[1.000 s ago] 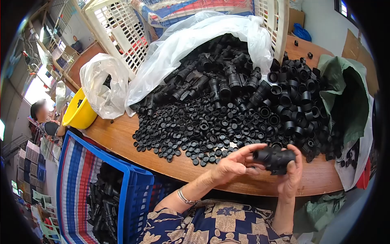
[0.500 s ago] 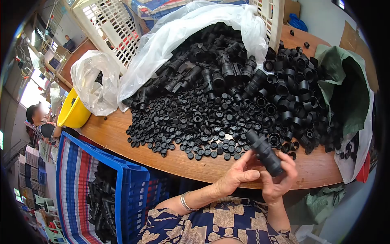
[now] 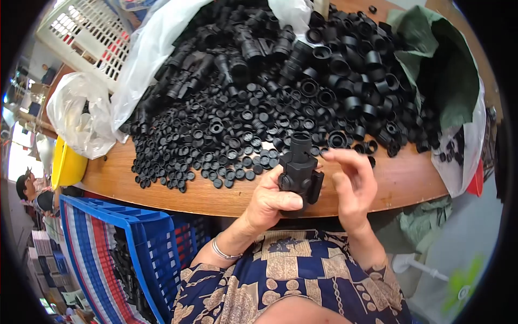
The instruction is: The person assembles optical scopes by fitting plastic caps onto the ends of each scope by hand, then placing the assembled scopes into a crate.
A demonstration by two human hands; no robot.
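Note:
My left hand [image 3: 271, 198] is wrapped round a black plastic scope [image 3: 300, 167], its thumb across the lower body. The scope stands nearly upright, narrow round end up, with a knob on its face and a mount-like block along its right side. Just right of it is my right hand [image 3: 355, 186], fingers bent and apart, with nothing visible in them. Beyond both hands lie many small round black caps [image 3: 189, 144]. Behind the caps is a heap of similar black scopes [image 3: 237, 51], and to the right a pile of larger black ring-shaped cups [image 3: 372, 62].
A wooden table [image 3: 237, 198] curves in front of me. A clear plastic bag [image 3: 143, 67] edges the heap, and a green sack [image 3: 456, 86] lies at right. At left are a yellow basin [image 3: 70, 164], a white crate [image 3: 81, 35] and a blue crate [image 3: 156, 254] holding black parts. Another person sits far left.
The scope has turned from tilted to nearly upright and moved left. Both hands were on it; now the left alone holds it and the right is apart. The camera view has shifted.

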